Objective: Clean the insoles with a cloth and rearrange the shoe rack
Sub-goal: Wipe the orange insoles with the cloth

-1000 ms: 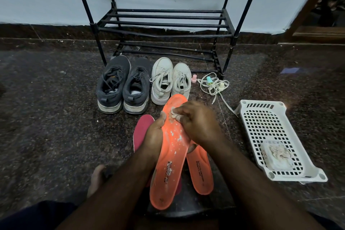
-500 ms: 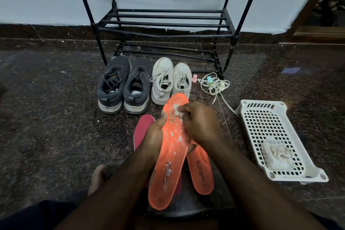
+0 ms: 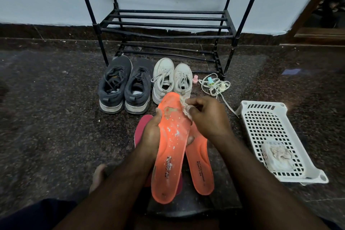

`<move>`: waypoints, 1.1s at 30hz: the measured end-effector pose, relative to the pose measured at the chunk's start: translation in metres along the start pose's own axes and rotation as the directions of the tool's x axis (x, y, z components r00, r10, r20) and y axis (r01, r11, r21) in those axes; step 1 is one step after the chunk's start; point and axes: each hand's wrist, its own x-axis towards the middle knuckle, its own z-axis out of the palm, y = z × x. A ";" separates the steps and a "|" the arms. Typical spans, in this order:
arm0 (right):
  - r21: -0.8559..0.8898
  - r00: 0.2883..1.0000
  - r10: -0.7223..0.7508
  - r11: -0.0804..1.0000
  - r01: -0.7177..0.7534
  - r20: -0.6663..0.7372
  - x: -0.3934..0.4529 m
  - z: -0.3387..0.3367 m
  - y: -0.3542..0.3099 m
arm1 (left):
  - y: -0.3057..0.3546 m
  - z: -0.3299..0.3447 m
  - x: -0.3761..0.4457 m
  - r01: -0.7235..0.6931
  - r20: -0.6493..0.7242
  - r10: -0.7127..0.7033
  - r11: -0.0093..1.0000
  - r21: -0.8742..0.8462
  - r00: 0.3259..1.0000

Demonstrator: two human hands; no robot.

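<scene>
My left hand (image 3: 152,132) grips an orange insole (image 3: 171,147) by its left edge and holds it up, toe end away from me; white flecks and a worn patch mark its surface. My right hand (image 3: 207,117) pinches a small whitish cloth (image 3: 185,107) against the insole's right edge near the toe. A second orange insole (image 3: 200,166) lies on the floor beneath, and a dark red insole (image 3: 141,127) shows to the left of my left hand. The black shoe rack (image 3: 168,24) stands against the wall with bare shelves.
A dark grey pair of sneakers (image 3: 125,86) and a white pair (image 3: 171,78) stand before the rack. Tangled white laces with small pastel bottles (image 3: 214,83) lie to their right. A white plastic basket (image 3: 268,136) holding a crumpled cloth (image 3: 278,155) sits at right. My bare foot (image 3: 97,175) shows at lower left.
My right hand with the cloth has slid from the middle of the insole's toe area to its right edge. The worn patch near the toe now shows.
</scene>
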 end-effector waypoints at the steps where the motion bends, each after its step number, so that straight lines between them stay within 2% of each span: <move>1: -0.048 1.000 -0.014 0.999 0.014 0.008 -0.001 0.001 0.000 | -0.001 0.001 0.000 -0.005 0.012 0.005 1.000 -0.012 1.000; 3: -0.213 0.997 -0.051 0.975 0.062 0.055 -0.005 0.009 -0.002 | -0.004 0.004 -0.002 -0.003 0.024 0.003 1.000 -0.030 1.000; 5: -0.287 0.994 -0.056 0.954 0.081 0.093 -0.007 0.018 -0.004 | -0.004 0.003 0.001 -0.005 -0.003 0.005 1.000 -0.020 1.000; 9: -0.174 0.989 0.007 0.985 0.019 0.148 -0.011 0.020 -0.007 | -0.001 0.002 0.002 -0.074 -0.033 0.075 0.997 0.027 0.997; 11: -0.099 0.994 -0.002 0.995 0.012 0.108 -0.013 0.021 -0.009 | -0.003 0.005 0.001 -0.057 -0.019 0.057 0.998 0.025 0.998; 13: -0.147 0.994 -0.075 0.985 0.086 0.083 -0.014 0.024 -0.012 | -0.006 0.006 0.002 -0.043 -0.011 0.043 0.999 -0.001 0.999; 16: -0.261 0.970 -0.153 0.944 0.201 0.191 -0.017 0.026 -0.014 | -0.006 0.002 0.006 -0.044 -0.016 0.044 0.999 -0.028 0.999; 19: -0.226 0.963 -0.113 0.959 0.170 0.246 -0.015 0.020 -0.013 | -0.005 0.001 0.005 -0.037 -0.013 0.037 0.999 -0.012 0.999; 22: -0.216 0.975 -0.162 0.957 0.192 0.151 -0.014 0.022 -0.013 | -0.007 0.000 0.006 -0.041 -0.016 0.041 0.999 -0.025 0.999; 25: -0.255 0.942 -0.215 0.925 0.281 0.257 -0.018 0.030 -0.014 | -0.003 -0.003 0.009 -0.047 -0.044 0.047 0.999 -0.019 0.998; 27: -0.236 0.929 -0.185 0.934 0.267 0.321 -0.019 0.029 -0.015 | 0.000 -0.006 0.011 -0.055 -0.050 0.055 0.998 -0.006 0.997; 28: -0.233 0.932 -0.176 0.938 0.256 0.317 -0.018 0.027 -0.015 | 0.000 -0.007 0.011 -0.056 -0.044 0.055 0.998 -0.012 0.998; 31: -0.226 0.968 -0.175 0.951 0.214 0.178 -0.015 0.024 -0.013 | -0.002 -0.006 0.011 -0.050 -0.024 0.049 0.999 -0.015 0.998; 33: -0.271 0.957 -0.208 0.927 0.259 0.201 -0.015 0.027 -0.013 | -0.002 -0.005 0.011 -0.038 -0.005 0.038 0.998 -0.047 0.999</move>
